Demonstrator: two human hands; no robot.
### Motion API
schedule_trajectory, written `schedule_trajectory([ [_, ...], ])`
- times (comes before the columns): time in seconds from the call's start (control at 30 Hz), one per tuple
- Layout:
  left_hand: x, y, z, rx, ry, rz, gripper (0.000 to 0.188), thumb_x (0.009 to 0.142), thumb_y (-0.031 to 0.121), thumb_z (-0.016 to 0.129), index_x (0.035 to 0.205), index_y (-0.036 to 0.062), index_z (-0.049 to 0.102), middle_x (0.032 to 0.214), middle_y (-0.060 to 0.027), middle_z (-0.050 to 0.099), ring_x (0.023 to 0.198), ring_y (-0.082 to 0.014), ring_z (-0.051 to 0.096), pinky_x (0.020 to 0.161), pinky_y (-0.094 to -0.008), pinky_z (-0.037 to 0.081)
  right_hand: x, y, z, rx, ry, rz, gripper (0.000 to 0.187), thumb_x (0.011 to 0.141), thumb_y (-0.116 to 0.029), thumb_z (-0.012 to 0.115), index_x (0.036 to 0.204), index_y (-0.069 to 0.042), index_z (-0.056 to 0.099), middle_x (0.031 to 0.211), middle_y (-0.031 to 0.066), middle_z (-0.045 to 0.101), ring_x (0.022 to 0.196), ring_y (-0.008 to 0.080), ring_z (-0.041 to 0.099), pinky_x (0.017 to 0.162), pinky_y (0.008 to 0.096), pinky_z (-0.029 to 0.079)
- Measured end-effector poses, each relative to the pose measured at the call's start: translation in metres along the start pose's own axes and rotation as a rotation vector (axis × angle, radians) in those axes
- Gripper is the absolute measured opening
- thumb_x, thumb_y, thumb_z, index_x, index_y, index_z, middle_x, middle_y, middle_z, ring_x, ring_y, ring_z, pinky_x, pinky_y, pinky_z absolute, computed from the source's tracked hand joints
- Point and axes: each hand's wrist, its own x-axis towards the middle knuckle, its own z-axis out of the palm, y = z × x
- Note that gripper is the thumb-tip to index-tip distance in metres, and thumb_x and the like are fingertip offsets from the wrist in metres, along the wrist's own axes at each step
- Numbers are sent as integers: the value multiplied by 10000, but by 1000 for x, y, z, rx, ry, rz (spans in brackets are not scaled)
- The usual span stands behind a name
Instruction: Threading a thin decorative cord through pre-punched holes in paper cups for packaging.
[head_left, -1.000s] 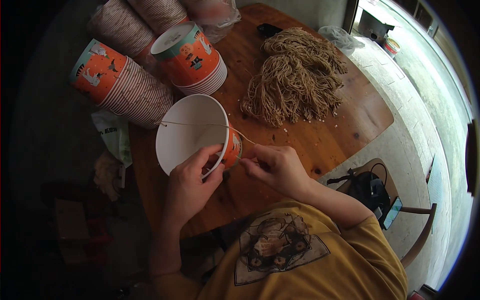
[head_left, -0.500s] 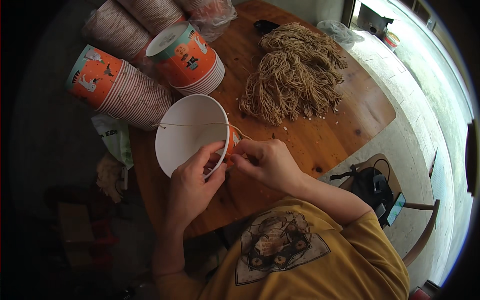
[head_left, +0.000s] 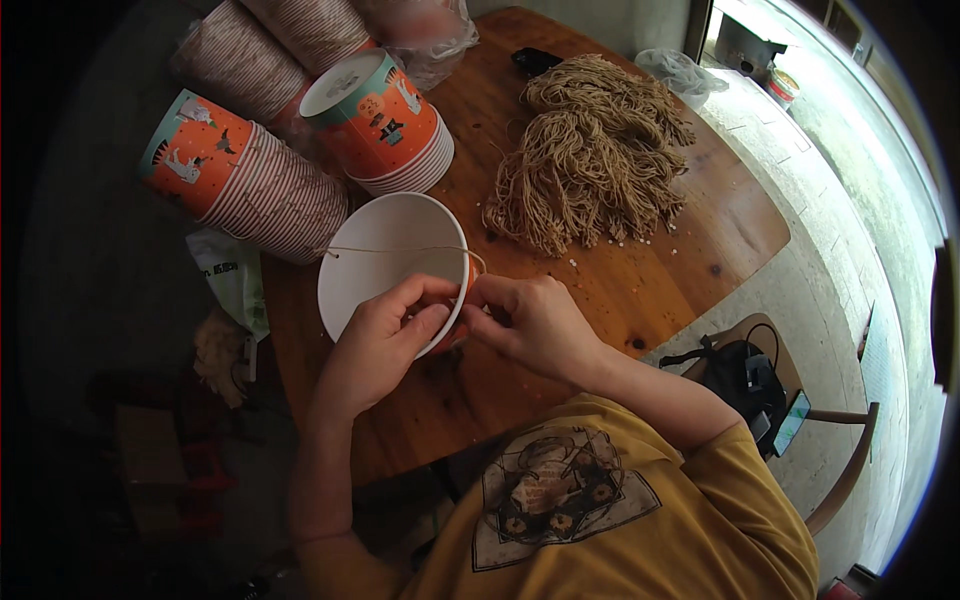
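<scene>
The wooden desk [head_left: 725, 215] has a warm brown, knotted top, with small pale specks scattered in front of the cord heap [head_left: 595, 150], which lies toward the far right edge. The bucket [head_left: 362, 250], white inside and orange outside, tilts at the left part of the desk, with a thin cord [head_left: 400, 249] running across its mouth and over the rim. The left hand [head_left: 375, 335] reaches into the mouth, its fingers bent at the inner wall by the rim; whether they pinch anything I cannot tell. The right hand [head_left: 535, 325] has its fingers curled against the outer wall, where the cord drops toward them; their grip is hidden. One bucket stack [head_left: 385, 135] stands upright near the left edge, beside a leaning stack [head_left: 265, 185] and others in clear plastic. A clear bag [head_left: 682, 78] lies at the far right edge. Beyond the right edge, a chair [head_left: 842, 470] carries a black bag [head_left: 738, 375] and a phone [head_left: 791, 423] on grey floor [head_left: 820, 310]. Bright light fills the room's right side, while the left is dark, with a pale packet [head_left: 232, 278] beside the left edge.
</scene>
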Motion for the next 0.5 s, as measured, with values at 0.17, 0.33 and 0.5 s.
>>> schedule_trajectory([
  [0.17, 13, -7, 2, 142, -14, 36, 97, 952, 75, 494, 967, -3, 550, 844, -81, 643, 776, -163, 620, 698, -303, 488, 2, -2, -4, -12, -64, 48, 142, 872, -180, 615, 919, -48, 640, 659, 96, 631, 564, 208, 625, 552, 320, 482],
  [0.33, 9, 0, 7, 379, 83, 127, 67, 955, 73, 471, 964, 9, 492, 829, -121, 611, 759, -242, 617, 686, -357, 479, 3, -1, -17, -32, -183, 15, 169, 863, -216, 620, 923, -58, 614, 731, 125, 649, 711, 317, 641, 693, 406, 499],
  [0.5, 7, -1, -2, 143, 184, 131, 117, 999, 127, 421, 948, 32, 466, 877, -75, 604, 798, -170, 604, 686, -314, 494, 1, 0, -52, -347, -192, -315, 85, 840, -131, 658, 914, -105, 628, 790, 10, 631, 839, 198, 608, 901, 364, 417],
])
